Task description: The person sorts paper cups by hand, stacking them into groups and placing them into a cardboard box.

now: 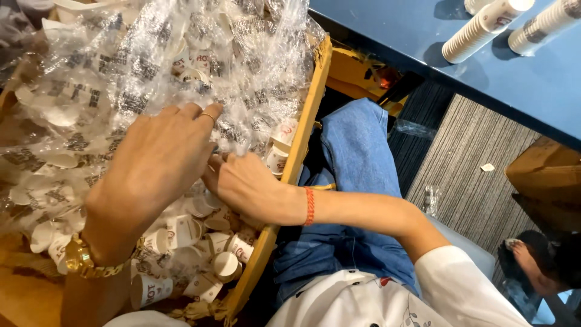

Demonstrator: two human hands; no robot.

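A cardboard box (302, 130) in front of me holds several small white paper cups (227, 263) under crinkled clear plastic wrap (151, 54) with dark print. My left hand (154, 163), with a ring and a gold watch, lies over the wrap, fingers curled onto it. My right hand (245, 181), with a red string bracelet at the wrist, reaches into the box just right of the left hand, fingers tucked into the wrap among the cups. Whether either hand grips the plastic firmly is hard to tell.
A dark blue table (423, 36) at the upper right carries lying stacks of paper cups (484, 27). My jeans-clad leg (354, 157) sits beside the box. Grey striped carpet (472, 175) and another person's foot (532, 260) show at the right, by a brown box (544, 175).
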